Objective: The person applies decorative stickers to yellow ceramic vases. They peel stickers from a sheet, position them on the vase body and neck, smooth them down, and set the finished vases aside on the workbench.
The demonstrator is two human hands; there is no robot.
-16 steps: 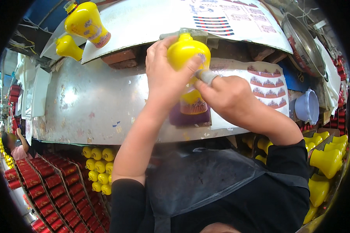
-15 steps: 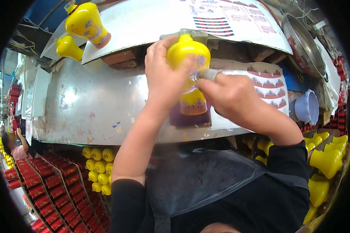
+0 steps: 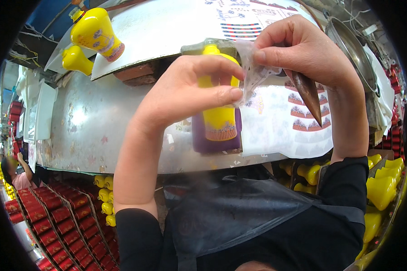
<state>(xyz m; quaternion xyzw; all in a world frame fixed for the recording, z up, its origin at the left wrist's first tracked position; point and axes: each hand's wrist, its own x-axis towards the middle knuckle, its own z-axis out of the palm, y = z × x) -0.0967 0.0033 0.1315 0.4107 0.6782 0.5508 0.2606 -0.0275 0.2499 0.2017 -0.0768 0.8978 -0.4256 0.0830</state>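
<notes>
A yellow vase (image 3: 219,119) with a patterned band at its base lies over a purple pad (image 3: 201,140) on the metal-topped bench, partly hidden by my left hand. My left hand (image 3: 185,86) is curved over the vase, thumb and forefinger apart, with their tips at the edge of a crumpled clear film (image 3: 253,67). Up and to the right, my right hand (image 3: 298,52) pinches that film between thumb and fingers. A brown pointed tool (image 3: 307,95) is also in my right hand, its tip sticking out below the palm.
White decal sheets (image 3: 276,131) lie on the bench right of the vase. Two yellow vases (image 3: 99,34) rest at the back left by a raised white board (image 3: 158,27). A metal basin (image 3: 350,49) stands far right. Red boxes (image 3: 63,221) are stacked lower left, more yellow vases (image 3: 380,189) lower right.
My right hand has risen from the vase's front to the upper right with clear film in its fingers. My left hand has loosened from the vase and shifted slightly down, its fingers now apart.
</notes>
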